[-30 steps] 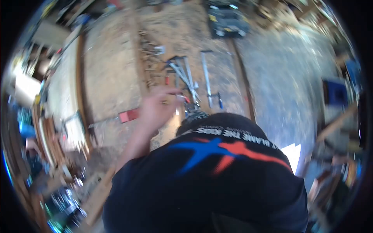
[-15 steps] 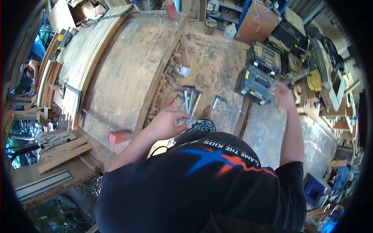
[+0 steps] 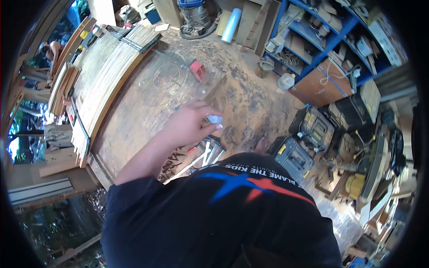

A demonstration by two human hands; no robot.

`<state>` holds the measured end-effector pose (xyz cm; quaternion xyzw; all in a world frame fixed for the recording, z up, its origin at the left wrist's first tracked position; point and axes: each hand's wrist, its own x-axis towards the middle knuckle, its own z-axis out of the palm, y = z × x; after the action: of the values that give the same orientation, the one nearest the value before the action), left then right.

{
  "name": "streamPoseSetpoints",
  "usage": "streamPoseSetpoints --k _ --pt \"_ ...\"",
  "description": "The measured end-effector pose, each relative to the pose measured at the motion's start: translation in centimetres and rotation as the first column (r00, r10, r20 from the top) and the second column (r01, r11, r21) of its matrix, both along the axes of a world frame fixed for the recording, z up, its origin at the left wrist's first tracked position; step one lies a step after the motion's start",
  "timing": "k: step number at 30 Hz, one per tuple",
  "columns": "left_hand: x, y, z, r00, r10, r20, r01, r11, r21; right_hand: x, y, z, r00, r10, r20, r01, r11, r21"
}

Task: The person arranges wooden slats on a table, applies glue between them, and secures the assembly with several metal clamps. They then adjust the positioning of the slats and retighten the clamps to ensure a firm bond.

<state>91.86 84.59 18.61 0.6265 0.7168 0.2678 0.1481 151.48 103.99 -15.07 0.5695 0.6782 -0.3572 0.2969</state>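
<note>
My left hand (image 3: 193, 124) is held over the near right corner of the large worn wooden worktable (image 3: 134, 96), its fingers curled and apart from the thumb. Between thumb and fingers shows a pale bluish-white piece (image 3: 214, 119), which seems to lie behind the hand rather than in it. Several bar clamps (image 3: 206, 152) lie just below the hand, partly hidden by it and by my black shirt. A red block (image 3: 197, 70) sits at the table's far right edge. My right hand is out of view.
Clamped wooden strips (image 3: 109, 80) line the table's left side. Tool cases (image 3: 292, 156) stand on the floor at right, below blue shelves (image 3: 308, 33). A shop vacuum (image 3: 195, 18) stands beyond the table. Another person (image 3: 54, 51) is at far left.
The view has tilted up and turned, bringing the vacuum and more shelving into sight. My left hand has moved forward, away from my body. My right hand has left the view.
</note>
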Motion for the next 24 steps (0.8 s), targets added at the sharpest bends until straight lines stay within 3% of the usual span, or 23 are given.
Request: streamPoseSetpoints --k 3,6,7,9,10,11,12,13,14,15,17,20,24 --pt "0.1 3.2 -2.4 0.987 0.163 0.007 -0.163 0.987 -0.005 -3.6 10.4 -2.1 0.991 0.133 -0.001 -0.133 0.991 -0.034" --pt "0.3 6.6 -4.9 0.926 0.371 0.073 -0.374 0.927 0.031 -10.9 23.7 -3.3 0.921 0.389 -0.009 -0.389 0.921 -0.002" --pt "0.5 7.9 -4.7 0.887 0.450 0.103 -0.455 0.890 0.031 -14.4 28.5 -2.9 0.846 0.534 0.002 -0.533 0.845 0.044" --pt "0.3 10.0 -3.6 0.821 0.555 0.134 -0.566 0.823 0.057 -24.1 38.3 -1.3 0.594 0.802 0.053 -0.794 0.575 0.197" --pt "0.2 10.9 -3.4 0.803 0.586 0.110 -0.595 0.796 0.109 -30.9 42.5 1.3 0.534 0.844 0.044 -0.808 0.495 0.319" --pt "-0.1 11.4 -3.4 0.782 0.617 0.088 -0.622 0.766 0.161 -37.4 45.4 4.8 0.590 0.772 -0.237 -0.637 0.625 0.451" --pt "-0.7 11.8 -3.2 0.760 0.646 0.062 -0.642 0.735 0.217 -45.0 46.8 8.3 0.655 0.729 -0.197 -0.611 0.665 0.428" --pt "-1.3 12.4 -2.3 0.720 0.692 0.062 -0.686 0.693 0.222 -51.7 50.5 9.7 0.423 0.881 -0.211 -0.696 0.465 0.548" --pt "-2.0 12.6 -2.6 0.657 0.749 0.085 -0.743 0.626 0.237 -58.2 50.4 13.2 0.400 0.839 -0.368 -0.633 0.544 0.551" --pt "-3.1 12.7 -2.8 0.593 0.798 0.106 -0.791 0.555 0.257 -63.7 48.9 17.1 0.448 0.834 -0.322 -0.549 0.540 0.637" --pt "-6.5 13.8 -3.0 0.499 0.858 0.123 -0.844 0.448 0.294 -74.1 47.9 21.4 0.299 0.862 -0.410 -0.555 0.506 0.660" --pt "-13.4 15.9 -0.6 0.437 0.893 0.103 -0.871 0.392 0.297 -83.9 45.0 22.4 0.177 0.775 -0.607 -0.573 0.583 0.576" --pt "-22.6 18.4 1.1 0.426 0.904 0.040 -0.879 0.403 0.255 -89.7 43.7 17.5 0.186 0.845 -0.502 -0.764 0.446 0.467"
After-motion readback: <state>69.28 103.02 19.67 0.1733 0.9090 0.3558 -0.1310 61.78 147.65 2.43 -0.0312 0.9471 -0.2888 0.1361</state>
